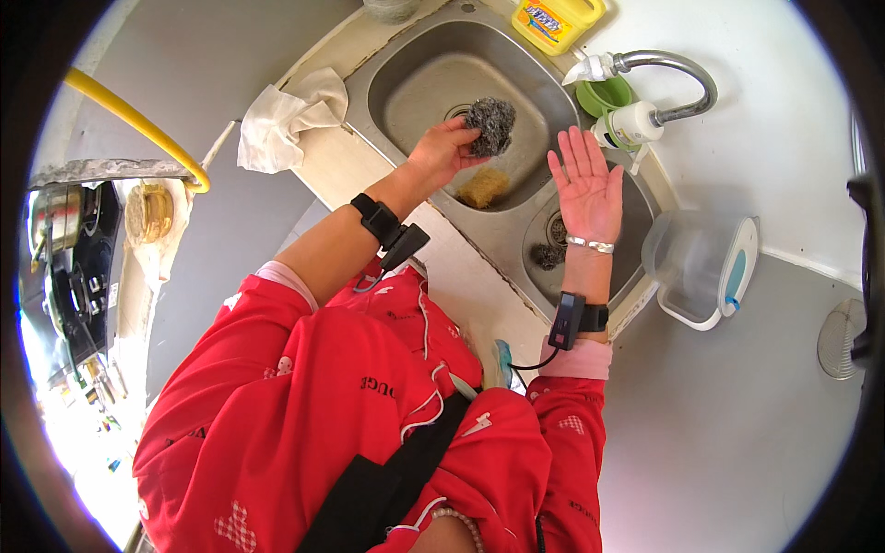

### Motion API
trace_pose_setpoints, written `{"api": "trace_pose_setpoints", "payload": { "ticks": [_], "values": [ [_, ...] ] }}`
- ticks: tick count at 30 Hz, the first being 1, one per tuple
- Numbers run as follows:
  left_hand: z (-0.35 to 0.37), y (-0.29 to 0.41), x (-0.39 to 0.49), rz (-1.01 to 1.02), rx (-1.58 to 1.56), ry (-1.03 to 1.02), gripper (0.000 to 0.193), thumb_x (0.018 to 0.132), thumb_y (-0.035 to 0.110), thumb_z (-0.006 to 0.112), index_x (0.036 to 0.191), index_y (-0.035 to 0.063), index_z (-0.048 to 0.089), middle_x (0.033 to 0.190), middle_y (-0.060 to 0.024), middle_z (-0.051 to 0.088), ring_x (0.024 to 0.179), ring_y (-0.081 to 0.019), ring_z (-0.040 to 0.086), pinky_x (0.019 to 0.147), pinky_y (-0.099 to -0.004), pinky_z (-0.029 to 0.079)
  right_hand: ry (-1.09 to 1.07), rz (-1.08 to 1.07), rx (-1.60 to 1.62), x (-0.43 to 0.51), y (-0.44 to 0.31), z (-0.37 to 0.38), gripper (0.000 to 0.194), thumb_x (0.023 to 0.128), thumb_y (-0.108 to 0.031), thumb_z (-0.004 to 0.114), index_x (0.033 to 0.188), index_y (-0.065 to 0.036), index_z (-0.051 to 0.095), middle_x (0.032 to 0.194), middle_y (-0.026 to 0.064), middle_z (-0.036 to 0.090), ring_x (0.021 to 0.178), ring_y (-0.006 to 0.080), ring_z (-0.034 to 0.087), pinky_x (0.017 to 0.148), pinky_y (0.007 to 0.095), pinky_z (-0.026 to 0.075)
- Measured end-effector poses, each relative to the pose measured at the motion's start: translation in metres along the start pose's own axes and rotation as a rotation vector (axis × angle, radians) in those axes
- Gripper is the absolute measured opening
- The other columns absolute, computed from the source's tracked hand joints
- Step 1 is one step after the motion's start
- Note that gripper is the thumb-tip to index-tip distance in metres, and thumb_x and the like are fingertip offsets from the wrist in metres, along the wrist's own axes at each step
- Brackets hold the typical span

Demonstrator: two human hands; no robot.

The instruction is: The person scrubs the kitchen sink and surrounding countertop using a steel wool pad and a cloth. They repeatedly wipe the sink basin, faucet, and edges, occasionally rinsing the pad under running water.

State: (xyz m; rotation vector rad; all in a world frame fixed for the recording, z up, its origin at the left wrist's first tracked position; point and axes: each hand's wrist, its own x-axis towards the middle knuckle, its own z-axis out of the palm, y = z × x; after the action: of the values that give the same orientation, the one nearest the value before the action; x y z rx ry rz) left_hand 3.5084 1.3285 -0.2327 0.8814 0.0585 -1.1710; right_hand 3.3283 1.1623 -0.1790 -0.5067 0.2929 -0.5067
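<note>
My left hand [444, 153] grips a grey steel wool scourer [492, 126] over the larger basin of a stainless steel double sink [408, 62]. Below that hand, a yellow-brown scouring pad [482, 188] lies in the same basin. Over the smaller basin my right hand [589, 183] is held palm up with its fingers extended and nothing in it. A dark steel wool scourer [547, 256] rests near the drain of the smaller basin, left of my right wrist.
A curved faucet [691, 66] with a white filter [632, 124] and a green cup [605, 93] stand behind the sink. A yellow bottle [553, 24] is at the back, a white cloth [276, 124] at the left, and a clear plastic container [684, 249] at the right.
</note>
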Motion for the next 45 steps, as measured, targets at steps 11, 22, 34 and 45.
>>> {"api": "trace_pose_setpoints", "payload": {
  "ticks": [11,22,34,45],
  "values": [
    [-0.005,-0.008,0.027,-0.036,0.172,0.131,0.026,0.093,0.009,0.054,0.119,0.0056,0.057,0.11,-0.0074,0.065,0.095,-0.0205,0.065,0.086,-0.0387,0.053,0.569,0.031,-0.148,0.039,-0.076,-0.131,0.023,0.094,-0.017,0.058,0.104,0.003,0.059,0.099,0.0149,0.066,0.087,0.0283,0.062,0.08,0.0405,0.053],
    [0.002,-0.01,0.076,-0.039,0.334,0.141,0.021,0.092,0.011,0.057,0.112,0.0025,0.058,0.101,-0.0102,0.065,0.087,-0.0205,0.065,0.076,-0.0353,0.056,0.573,0.103,-0.361,0.049,-0.103,-0.122,0.014,0.095,-0.012,0.056,0.092,0.001,0.059,0.077,0.0066,0.062,0.065,0.0182,0.056,0.058,0.0305,0.048],
    [0.012,-0.008,0.114,-0.128,0.338,0.091,0.023,0.092,0.01,0.058,0.114,0.0049,0.057,0.102,-0.0094,0.063,0.09,-0.0218,0.065,0.077,-0.0389,0.058,0.691,-0.11,-0.479,0.091,-0.125,-0.109,0.017,0.093,-0.018,0.06,0.083,-0.004,0.06,0.067,0.0034,0.057,0.055,0.0139,0.052,0.047,0.0264,0.044],
    [0.006,-0.014,0.129,-0.149,0.351,0.004,0.025,0.087,0.006,0.059,0.111,0.004,0.062,0.097,-0.0072,0.067,0.082,-0.0188,0.066,0.068,-0.0355,0.057,0.586,0.253,-0.888,0.059,0.067,-0.067,0.036,0.087,-0.01,0.063,0.122,-0.005,0.056,0.099,0.0082,0.064,0.073,0.0193,0.066,0.061,0.0334,0.058]
  ]
}}
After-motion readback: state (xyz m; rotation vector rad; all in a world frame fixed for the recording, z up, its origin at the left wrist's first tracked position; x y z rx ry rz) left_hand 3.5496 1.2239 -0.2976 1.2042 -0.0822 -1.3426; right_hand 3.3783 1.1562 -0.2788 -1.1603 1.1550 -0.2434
